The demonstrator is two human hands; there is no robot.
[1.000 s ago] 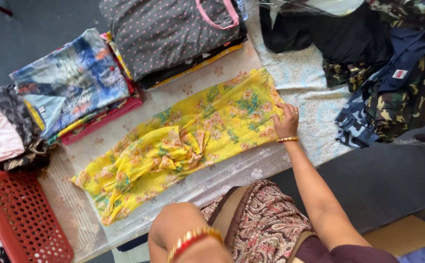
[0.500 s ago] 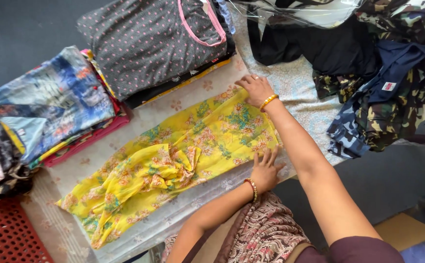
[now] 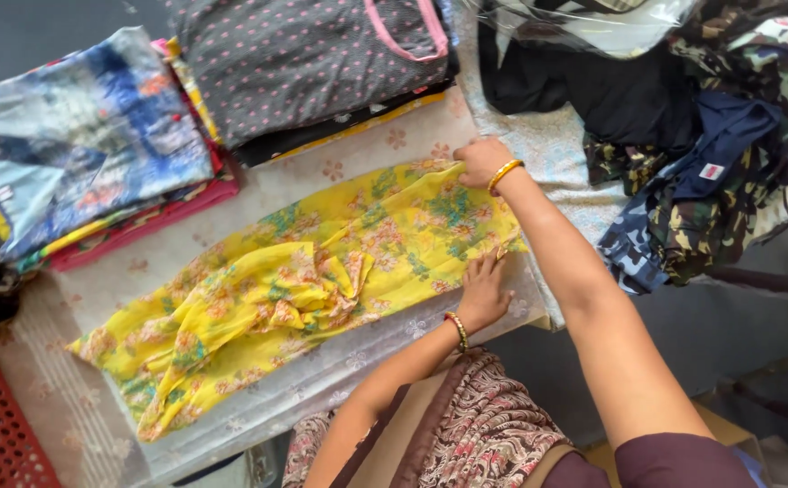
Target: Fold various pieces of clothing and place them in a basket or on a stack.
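Tabletop (image 3: pixel 358 163) under a pale patterned cover carries our yellow floral garment (image 3: pixel 303 271), spread long and bunched at its middle, with folded clothes stacks (image 3: pixel 96 154) just beyond. Our right hand (image 3: pixel 477 161) pinches its far corner, fingers clamped on cloth; our left hand (image 3: pixel 482 291) presses its near edge, fingers apart.

A small red-and-white label (image 3: pixel 710 171) sits on the navy garment (image 3: pixel 728 136); clear plastic packaging (image 3: pixel 592 18) lies top centre.
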